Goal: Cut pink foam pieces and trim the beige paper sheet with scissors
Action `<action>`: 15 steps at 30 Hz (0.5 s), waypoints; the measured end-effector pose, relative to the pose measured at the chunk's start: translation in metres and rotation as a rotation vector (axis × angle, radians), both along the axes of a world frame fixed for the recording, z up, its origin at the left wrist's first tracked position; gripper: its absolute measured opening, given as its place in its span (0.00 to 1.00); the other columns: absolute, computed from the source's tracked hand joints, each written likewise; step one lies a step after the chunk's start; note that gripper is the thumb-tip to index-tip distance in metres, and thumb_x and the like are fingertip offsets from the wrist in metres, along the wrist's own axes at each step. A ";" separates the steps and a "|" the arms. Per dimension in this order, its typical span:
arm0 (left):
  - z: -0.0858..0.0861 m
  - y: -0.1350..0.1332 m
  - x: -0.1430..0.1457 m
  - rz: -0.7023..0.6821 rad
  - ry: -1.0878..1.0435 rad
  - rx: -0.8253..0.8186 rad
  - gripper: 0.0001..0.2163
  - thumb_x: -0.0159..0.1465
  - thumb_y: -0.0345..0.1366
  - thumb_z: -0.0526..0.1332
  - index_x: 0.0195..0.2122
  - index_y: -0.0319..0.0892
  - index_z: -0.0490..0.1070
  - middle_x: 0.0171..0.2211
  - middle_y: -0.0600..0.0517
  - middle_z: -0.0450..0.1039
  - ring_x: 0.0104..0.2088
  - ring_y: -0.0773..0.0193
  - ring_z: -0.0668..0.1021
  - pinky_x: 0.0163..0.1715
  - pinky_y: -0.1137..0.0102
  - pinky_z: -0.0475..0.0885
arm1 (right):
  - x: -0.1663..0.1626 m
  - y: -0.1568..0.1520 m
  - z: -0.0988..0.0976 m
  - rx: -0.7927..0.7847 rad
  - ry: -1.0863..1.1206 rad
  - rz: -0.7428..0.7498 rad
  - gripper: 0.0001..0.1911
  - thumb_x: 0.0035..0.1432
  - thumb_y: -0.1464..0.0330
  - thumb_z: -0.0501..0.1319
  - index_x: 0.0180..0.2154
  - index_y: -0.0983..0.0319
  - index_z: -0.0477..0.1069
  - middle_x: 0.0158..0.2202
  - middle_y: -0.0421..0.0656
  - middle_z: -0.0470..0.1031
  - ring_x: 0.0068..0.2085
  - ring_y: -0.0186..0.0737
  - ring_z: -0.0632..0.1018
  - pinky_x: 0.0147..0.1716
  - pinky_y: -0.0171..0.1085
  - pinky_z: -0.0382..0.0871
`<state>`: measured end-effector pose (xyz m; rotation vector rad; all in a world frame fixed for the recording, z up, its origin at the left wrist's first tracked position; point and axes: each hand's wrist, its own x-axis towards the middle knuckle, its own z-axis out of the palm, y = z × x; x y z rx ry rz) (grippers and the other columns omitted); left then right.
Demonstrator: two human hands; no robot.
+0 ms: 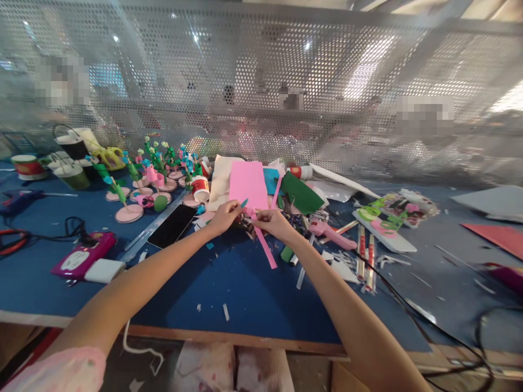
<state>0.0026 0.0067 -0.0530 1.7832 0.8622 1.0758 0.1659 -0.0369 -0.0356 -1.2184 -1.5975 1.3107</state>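
Note:
My right hand [274, 222] is closed, its thumb and fingertips pinching a narrow pink strip [266, 249] that hangs down toward the table. Just left of it, my left hand [225, 218] has its fingers drawn together near the same strip. A small dark, shiny shape shows below those left fingertips; I cannot tell what it is or whether they grip it. Beyond both hands lies a pink sheet [248, 184], its lower edge close to my fingertips. A cream sheet [220, 179] sits partly under it, and a green sheet [303, 195] lies to the right.
Several paper flowers on round pink bases [129, 213] stand at left, near a black phone [171, 226] and a magenta box [86, 255]. A pink glue gun [333, 234] lies at right, its black cable crossing the table. A perforated metal screen [261, 81] rises behind.

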 end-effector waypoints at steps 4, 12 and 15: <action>0.001 -0.003 0.000 0.013 0.094 0.072 0.15 0.59 0.43 0.51 0.20 0.39 0.57 0.18 0.58 0.54 0.21 0.71 0.60 0.23 0.74 0.55 | -0.001 0.001 -0.003 0.058 -0.137 -0.051 0.18 0.36 0.57 0.65 0.22 0.63 0.64 0.18 0.40 0.71 0.21 0.36 0.73 0.21 0.36 0.69; 0.004 -0.010 0.001 -0.021 0.143 0.275 0.15 0.60 0.40 0.50 0.19 0.40 0.55 0.20 0.56 0.55 0.24 0.69 0.60 0.26 0.73 0.54 | -0.007 0.000 -0.008 0.562 -0.450 -0.117 0.21 0.38 0.66 0.63 0.39 0.65 0.66 0.37 0.49 0.70 0.35 0.41 0.73 0.34 0.39 0.69; 0.003 -0.010 0.001 0.023 0.120 0.279 0.14 0.61 0.38 0.49 0.18 0.40 0.53 0.20 0.56 0.53 0.23 0.69 0.59 0.25 0.73 0.54 | -0.008 -0.001 -0.008 0.558 -0.425 -0.086 0.22 0.40 0.70 0.59 0.42 0.65 0.65 0.39 0.49 0.68 0.34 0.39 0.73 0.31 0.37 0.69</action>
